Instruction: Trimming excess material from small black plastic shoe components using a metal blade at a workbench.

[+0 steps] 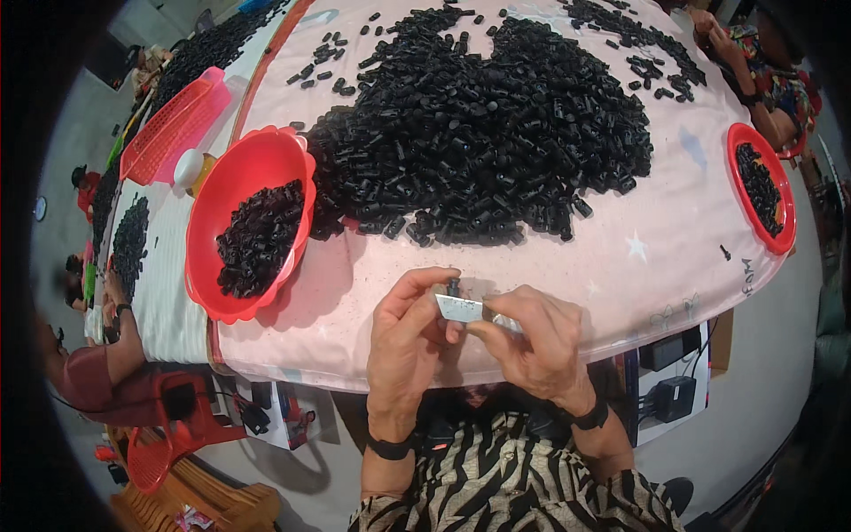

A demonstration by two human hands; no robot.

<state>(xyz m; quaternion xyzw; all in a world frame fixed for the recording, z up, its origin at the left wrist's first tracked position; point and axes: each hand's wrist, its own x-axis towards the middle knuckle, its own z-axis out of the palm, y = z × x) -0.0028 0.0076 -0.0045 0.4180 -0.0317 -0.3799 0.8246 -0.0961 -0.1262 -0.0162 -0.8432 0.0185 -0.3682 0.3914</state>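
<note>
Short black cylindrical part [453,288], apparently moulded plastic, sits between your hands just above the near edge of the table. Your left hand [401,330] pinches it between thumb and fingertips, roughly upright, while your right hand [539,339] grips a flat silvery metal blade [461,309], slanted at its end, between thumb and forefinger. The blade lies right by the part; whether its edge touches, you cannot tell from this angle.

Expect the part to be light and stiff, hard to crush but perhaps slick and apt to roll in the fingertips. Its sides look the best hold, with your fingertips kept back from the blade's edge, which is likely sharp; the thin blade is best held flat by its broad faces.

Beyond your hands spreads a pale pink printed tablecloth [638,244]. To the left, a red scalloped plastic bowl [206,244] holds more such parts. Farther on rises a large loose heap of black parts [496,124], which would probably slide if pulled from low down.
</note>
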